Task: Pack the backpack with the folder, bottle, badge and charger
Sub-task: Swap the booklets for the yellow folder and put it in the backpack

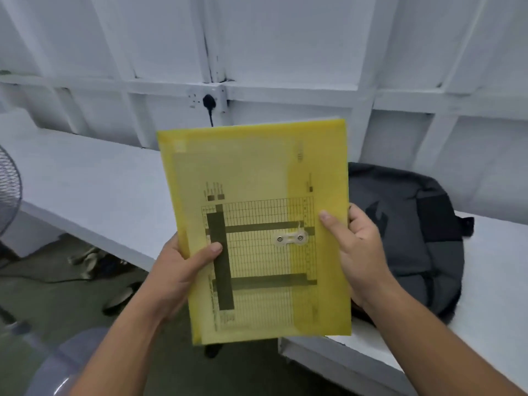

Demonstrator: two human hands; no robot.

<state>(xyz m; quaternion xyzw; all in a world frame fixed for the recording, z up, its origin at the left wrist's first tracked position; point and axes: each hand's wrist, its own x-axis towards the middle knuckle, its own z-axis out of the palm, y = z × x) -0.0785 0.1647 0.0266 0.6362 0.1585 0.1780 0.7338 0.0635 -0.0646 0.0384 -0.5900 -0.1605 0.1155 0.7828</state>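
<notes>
In the middle of the view, before a white bench (100, 178), a yellow folder (257, 172) is held in the air by both hands. The left hand (183, 270) is brought in from 7 o'clock on a bare forearm. Its thumb is laid flat on the folder's front near the left edge, and its fingers are hidden behind the sheet, so the edge is pinched. The right hand (357, 252) is brought in from 5 o'clock. Its thumb is pressed on the front near the right edge, and its fingers are curled round that edge from behind, so the folder is grasped on this side too. Both palms are turned inward, toward each other.

The folder's long axis is set from 6 o'clock to 12 o'clock, with the top leaned slightly toward 11 o'clock. Its broad front is faced toward the camera. A printed grid sheet is seen through the plastic, turned sideways. A small clasp (290, 238) with two rivets is seen near the right edge, just beside the right thumb.

A dark backpack (405, 230) is laid on the bench at 3 o'clock of the folder, and is partly covered by the folder and the right hand. A socket (205, 100) with a black plug is fixed on the wall at 12 o'clock. A fan (8, 192) is cut off at 9 o'clock.
</notes>
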